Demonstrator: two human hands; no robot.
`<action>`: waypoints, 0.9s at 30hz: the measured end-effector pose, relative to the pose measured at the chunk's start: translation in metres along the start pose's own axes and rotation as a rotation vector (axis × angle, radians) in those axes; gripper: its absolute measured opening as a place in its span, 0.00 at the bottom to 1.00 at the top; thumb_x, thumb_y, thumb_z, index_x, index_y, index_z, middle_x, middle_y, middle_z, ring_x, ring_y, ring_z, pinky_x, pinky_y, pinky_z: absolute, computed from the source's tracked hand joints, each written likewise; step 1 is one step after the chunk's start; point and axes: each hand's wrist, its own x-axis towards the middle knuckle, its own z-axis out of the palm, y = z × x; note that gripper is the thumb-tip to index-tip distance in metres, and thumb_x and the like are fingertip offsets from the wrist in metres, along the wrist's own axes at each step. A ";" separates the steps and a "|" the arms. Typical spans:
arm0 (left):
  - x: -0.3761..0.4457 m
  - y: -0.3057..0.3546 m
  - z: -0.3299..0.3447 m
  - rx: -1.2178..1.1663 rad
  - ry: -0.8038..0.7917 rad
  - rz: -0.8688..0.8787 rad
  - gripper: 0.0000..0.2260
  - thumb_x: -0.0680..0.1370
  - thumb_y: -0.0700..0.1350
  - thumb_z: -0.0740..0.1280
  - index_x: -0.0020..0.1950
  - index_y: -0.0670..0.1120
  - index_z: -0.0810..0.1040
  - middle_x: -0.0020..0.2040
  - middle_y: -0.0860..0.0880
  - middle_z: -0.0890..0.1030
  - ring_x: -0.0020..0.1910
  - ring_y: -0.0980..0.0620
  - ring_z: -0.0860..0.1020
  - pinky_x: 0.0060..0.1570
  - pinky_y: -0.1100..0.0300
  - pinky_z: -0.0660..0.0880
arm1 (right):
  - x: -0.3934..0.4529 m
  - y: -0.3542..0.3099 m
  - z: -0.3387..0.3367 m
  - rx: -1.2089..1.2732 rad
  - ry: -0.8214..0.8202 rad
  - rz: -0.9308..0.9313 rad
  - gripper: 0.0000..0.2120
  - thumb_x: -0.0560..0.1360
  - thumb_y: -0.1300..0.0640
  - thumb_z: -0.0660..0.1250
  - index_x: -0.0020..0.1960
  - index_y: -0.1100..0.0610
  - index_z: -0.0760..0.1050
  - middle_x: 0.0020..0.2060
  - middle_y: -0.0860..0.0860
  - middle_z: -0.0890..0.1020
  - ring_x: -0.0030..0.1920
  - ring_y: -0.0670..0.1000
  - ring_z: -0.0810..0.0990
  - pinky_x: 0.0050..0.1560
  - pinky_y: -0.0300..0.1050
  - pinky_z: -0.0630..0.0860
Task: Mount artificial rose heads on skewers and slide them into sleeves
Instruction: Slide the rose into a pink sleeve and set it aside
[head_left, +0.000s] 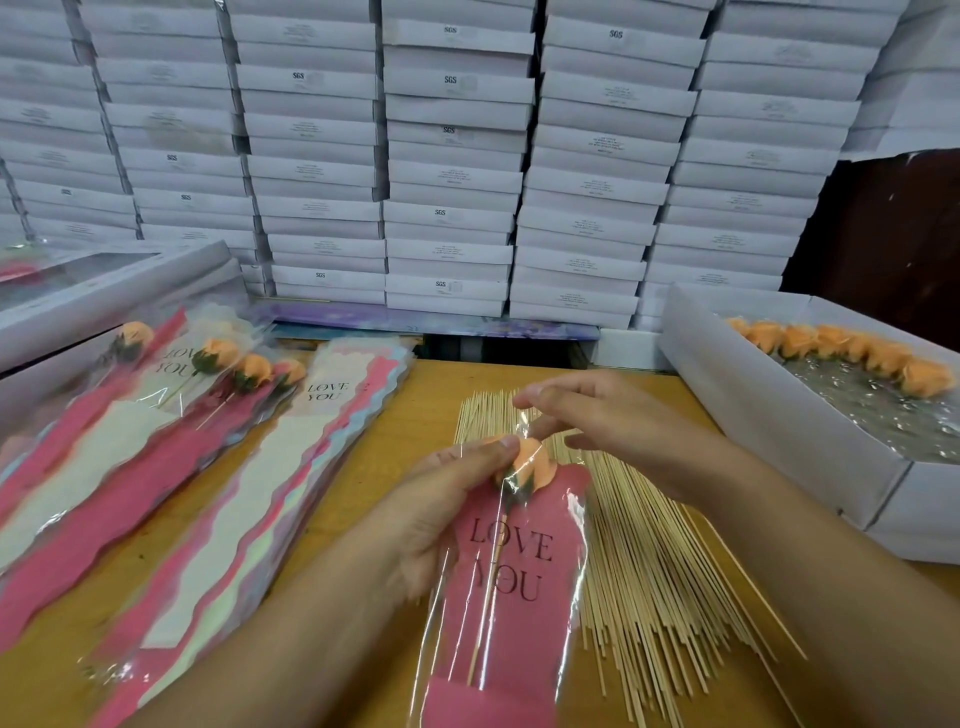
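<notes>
The left hand grips the orange artificial rose head inside the pink "LOVE YOU" plastic sleeve. The right hand seems to pinch the sleeve's clear top edge. The thin wooden skewer runs lengthwise, rose pointing away, above the table.

My only view is the head camera, wide-angle, looking forward and down, close over my hands at the table, with stacked boxes filling the back.
</notes>
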 end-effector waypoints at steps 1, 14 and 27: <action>-0.001 0.000 0.000 -0.004 -0.009 0.003 0.09 0.67 0.47 0.78 0.45 0.46 0.87 0.42 0.41 0.86 0.35 0.46 0.85 0.35 0.53 0.82 | 0.000 0.001 0.000 -0.002 -0.014 0.001 0.14 0.80 0.42 0.62 0.58 0.46 0.81 0.46 0.41 0.87 0.56 0.41 0.81 0.66 0.49 0.72; 0.000 0.001 0.000 -0.035 0.022 0.011 0.24 0.67 0.44 0.77 0.62 0.41 0.80 0.45 0.38 0.86 0.33 0.45 0.84 0.32 0.54 0.81 | 0.004 0.002 -0.005 0.031 -0.051 0.019 0.17 0.81 0.39 0.56 0.60 0.45 0.78 0.44 0.47 0.88 0.57 0.41 0.81 0.63 0.47 0.71; -0.002 -0.003 0.002 0.054 0.052 0.015 0.26 0.64 0.46 0.80 0.60 0.45 0.80 0.47 0.42 0.87 0.39 0.47 0.85 0.39 0.53 0.82 | 0.002 0.011 -0.006 0.075 -0.186 0.072 0.21 0.78 0.34 0.58 0.62 0.45 0.77 0.45 0.52 0.87 0.57 0.45 0.82 0.68 0.56 0.67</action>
